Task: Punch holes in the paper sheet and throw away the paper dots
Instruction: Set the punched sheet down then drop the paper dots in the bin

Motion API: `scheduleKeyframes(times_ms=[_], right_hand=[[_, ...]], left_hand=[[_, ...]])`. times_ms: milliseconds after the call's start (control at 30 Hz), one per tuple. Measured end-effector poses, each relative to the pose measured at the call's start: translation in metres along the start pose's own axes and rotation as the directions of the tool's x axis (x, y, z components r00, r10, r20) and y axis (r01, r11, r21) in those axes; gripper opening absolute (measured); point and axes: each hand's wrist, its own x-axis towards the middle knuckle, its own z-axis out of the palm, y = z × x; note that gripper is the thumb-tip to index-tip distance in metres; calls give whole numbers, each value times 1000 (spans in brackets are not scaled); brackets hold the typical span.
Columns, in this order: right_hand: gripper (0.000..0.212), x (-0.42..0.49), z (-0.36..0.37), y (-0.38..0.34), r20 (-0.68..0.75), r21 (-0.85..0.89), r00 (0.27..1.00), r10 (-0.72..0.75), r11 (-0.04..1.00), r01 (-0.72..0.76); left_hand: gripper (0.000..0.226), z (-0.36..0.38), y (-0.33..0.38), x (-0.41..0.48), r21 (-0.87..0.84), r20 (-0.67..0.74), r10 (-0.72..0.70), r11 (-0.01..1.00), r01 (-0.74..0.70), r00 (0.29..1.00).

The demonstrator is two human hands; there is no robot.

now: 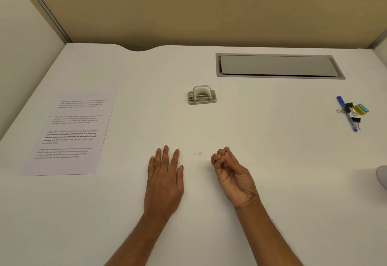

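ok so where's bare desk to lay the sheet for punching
Bare: between the paper sheet and the hole punch; from the hole punch right to the pen and binder clips; the near corners of the desk. Crowded: between the left hand and right hand, where the paper dots lie.

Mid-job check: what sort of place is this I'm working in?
Most likely an office cubicle desk. The white desk is fenced by tan partition panels, a grey cable-access flap is set into its top, and office supplies lie on it: a hole punch, binder clips and a printed paper sheet.
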Motion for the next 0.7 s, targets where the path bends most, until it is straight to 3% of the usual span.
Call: scheduleKeyframes(times_ms=[267, 367, 467, 700], right_hand=[[52, -2, 3, -6, -29, -125, 1000, -4, 992, 1], [18, -1, 6, -6, -85, -163, 996, -32, 986, 18], [32, 3, 3, -11, -139, -112, 986, -92, 991, 77], [46, 9, 4, -11, -164, -90, 978, -131, 989, 118]], left_hand=[[53, -2, 2, 1, -6, 17, -16, 1000, 16, 1000], [51, -3, 2, 2, -15, -2, -9, 1000, 9, 1000], [45, -1, 5, 7, -111, -54, 2, 994, -8, 999], [32, 9, 34, 26, -349, -103, -162, 930, 117, 981]])
